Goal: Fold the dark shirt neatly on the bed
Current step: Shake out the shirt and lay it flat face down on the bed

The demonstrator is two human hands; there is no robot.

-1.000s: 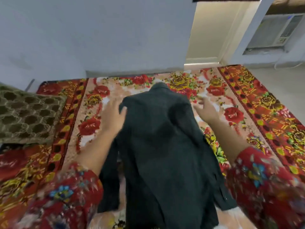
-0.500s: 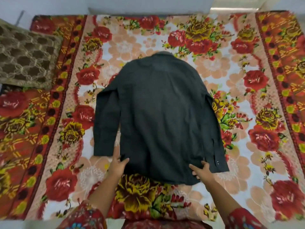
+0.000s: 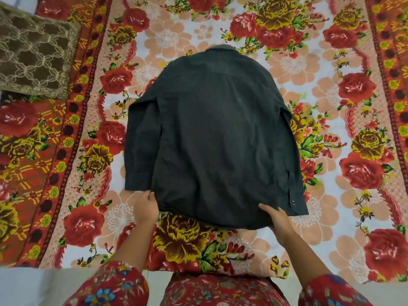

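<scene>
The dark shirt (image 3: 212,133) lies back side up on the flowered bed cover (image 3: 309,69), collar at the far end, both sleeves hanging down along its sides. My left hand (image 3: 145,208) grips the shirt's near hem at its left corner, beside the left cuff. At the right corner of the hem my right hand (image 3: 276,221) holds the cloth, fingers over the top edge and partly tucked beneath. The hem bulges slightly between the two hands. A buttoned cuff shows at the right sleeve's end.
A brown patterned pillow (image 3: 33,56) rests on the bed at the far left. The bed's near edge (image 3: 198,271) runs just in front of my red flowered sleeves. Open cover stretches on both sides of the shirt.
My hands left the shirt's shoulders and came down to the near hem, where they now hold both corners. The view tilted down onto the bed, and the shirt lies flatter.
</scene>
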